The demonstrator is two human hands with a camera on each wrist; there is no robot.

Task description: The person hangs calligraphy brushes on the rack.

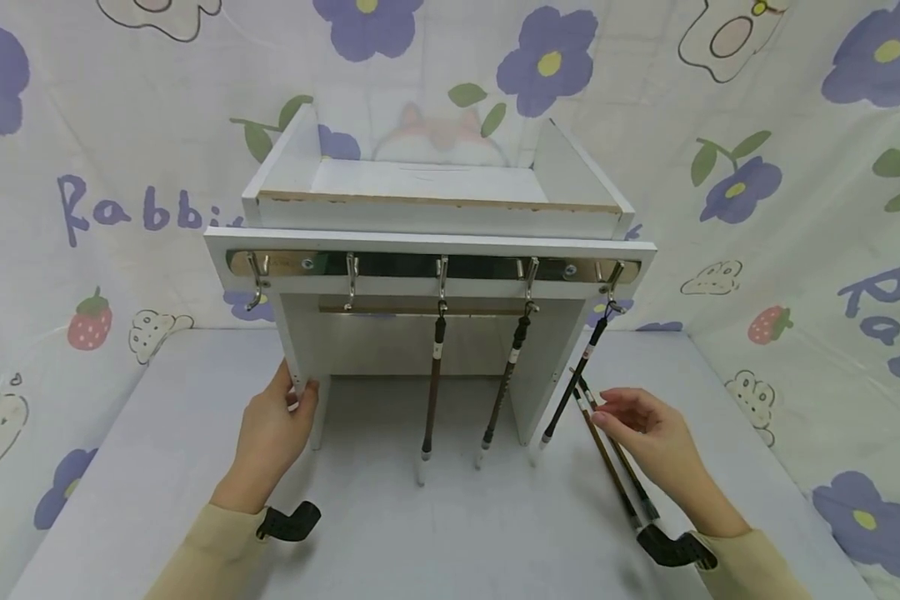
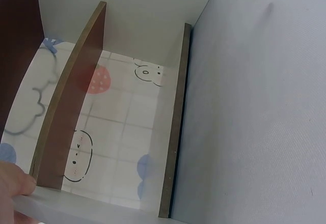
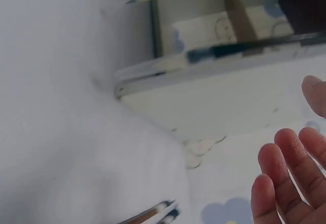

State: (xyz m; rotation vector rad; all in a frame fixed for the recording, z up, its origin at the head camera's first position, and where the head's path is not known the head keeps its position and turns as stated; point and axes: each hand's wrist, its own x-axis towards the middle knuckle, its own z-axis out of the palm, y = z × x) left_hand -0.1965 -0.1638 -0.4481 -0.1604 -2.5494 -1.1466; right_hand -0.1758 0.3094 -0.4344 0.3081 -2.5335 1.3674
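Note:
A white wooden shelf rack stands on the table with a metal strip of several hooks across its front. My left hand grips the edge of its left side panel, thumb in front; in the left wrist view the thumb lies on that edge. Three writing brushes hang tip down from the hooks: one from the middle, one beside it, one from the rightmost hook. My right hand, fingers loosely bent, holds nothing near the rightmost brush.
Two more brushes lie on the white table beneath and beside my right hand. The two hooks at the left carry nothing. A patterned cloth hangs behind and at the sides.

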